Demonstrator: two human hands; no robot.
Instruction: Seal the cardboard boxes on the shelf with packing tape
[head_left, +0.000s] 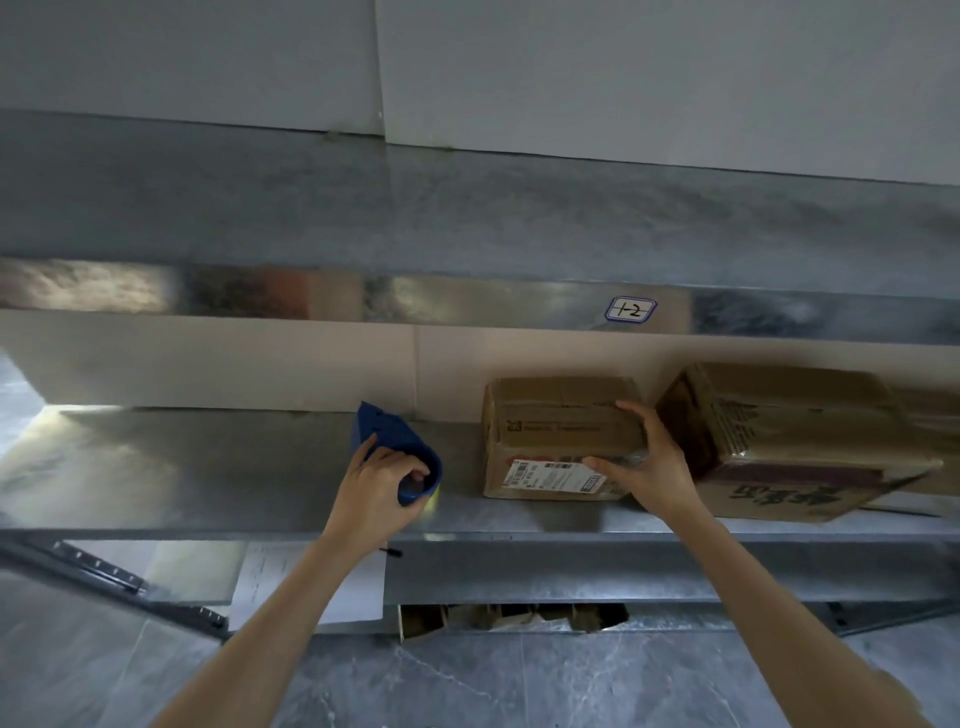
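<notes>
A small cardboard box (550, 431) with a white shipping label on its front stands on the metal shelf (208, 467). My right hand (641, 462) grips its right front corner, fingers over the top and thumb on the front. To its right a bigger cardboard box (789, 436) sits turned at an angle, close beside the small one. Left of the small box, my left hand (376, 480) holds a blue tape dispenser (397, 441) that rests on the shelf, with fingers curled into its round end.
An upper metal shelf carries a handwritten label (630, 309). Below the shelf's front edge hang a white paper sheet (311, 582) and a black pen (390, 552). More cardboard (509, 618) shows on a lower level. Grey tiled floor lies beneath.
</notes>
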